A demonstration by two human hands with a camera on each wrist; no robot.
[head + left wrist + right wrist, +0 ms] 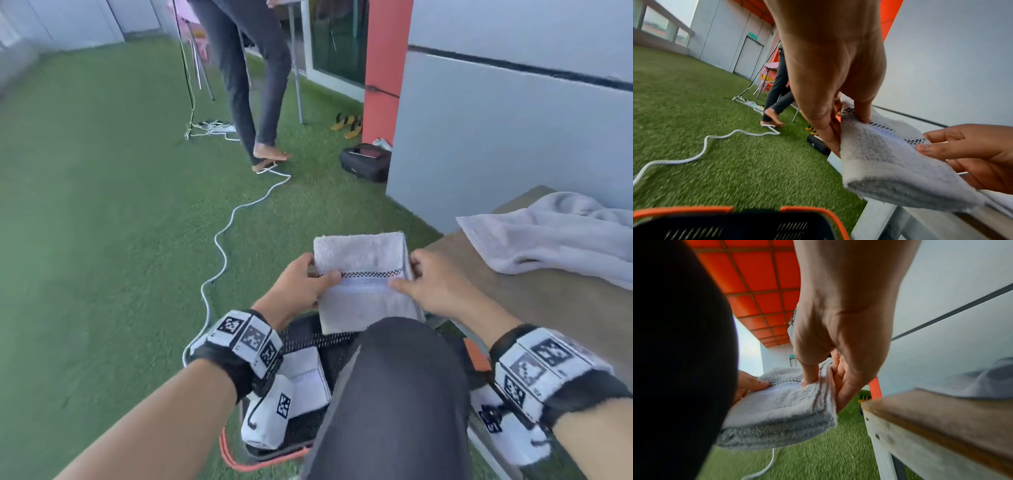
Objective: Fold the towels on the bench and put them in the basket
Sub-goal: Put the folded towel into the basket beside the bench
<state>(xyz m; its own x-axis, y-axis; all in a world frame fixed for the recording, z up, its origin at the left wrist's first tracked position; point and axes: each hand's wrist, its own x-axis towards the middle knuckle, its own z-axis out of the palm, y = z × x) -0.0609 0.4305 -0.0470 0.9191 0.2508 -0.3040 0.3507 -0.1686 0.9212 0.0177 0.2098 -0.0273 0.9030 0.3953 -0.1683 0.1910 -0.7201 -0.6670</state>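
Your left hand [301,281] and right hand [431,277] each keep a thumb-over, fingers-under grip on opposite edges of the folded towel [363,274], so the layers stay squared and can't spring apart. Below the grip sits the basket [694,211], another folded towel in it, so I judge lowering comes next. Right of your grip, a loose towel [555,236] waits on the tabletop [548,308]
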